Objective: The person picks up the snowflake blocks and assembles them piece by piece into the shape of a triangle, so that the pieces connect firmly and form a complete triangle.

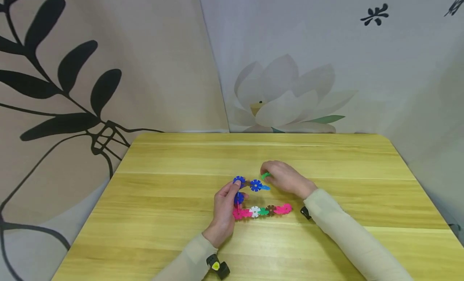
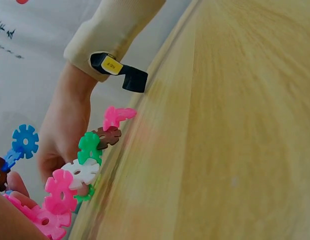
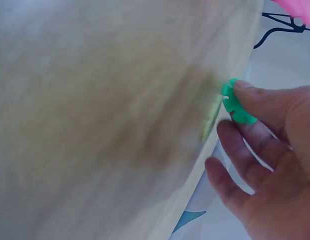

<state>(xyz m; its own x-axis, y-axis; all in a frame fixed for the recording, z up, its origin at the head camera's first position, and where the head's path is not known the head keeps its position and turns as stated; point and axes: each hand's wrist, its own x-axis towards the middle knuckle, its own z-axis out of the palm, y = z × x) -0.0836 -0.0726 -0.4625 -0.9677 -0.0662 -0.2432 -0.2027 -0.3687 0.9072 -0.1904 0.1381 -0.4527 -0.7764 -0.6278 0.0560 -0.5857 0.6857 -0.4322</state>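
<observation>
My left hand (image 1: 223, 208) grips a chain of interlocking plastic snowflake discs, its thumb on a dark blue disc (image 1: 239, 180). The upper arm of the chain runs right through another blue disc (image 1: 255, 186) to a light blue disc (image 1: 266, 188) at its end. Nearer me, the lower arm has pink, white (image 1: 255, 211), green and brown discs, ending in a pink disc (image 1: 286, 208). Just beyond the light blue end, my right hand (image 1: 286, 178) pinches a loose green snowflake disc (image 3: 236, 102) between thumb and forefinger. Part of the chain is hidden behind the left fingers.
Both hands work over the middle of a wooden table (image 1: 145, 200). Behind its far edge hangs a pale cloth backdrop (image 1: 166, 63) with printed leaves and a flower. Each wrist wears a small black camera, one seen at the left cuff (image 1: 218, 267).
</observation>
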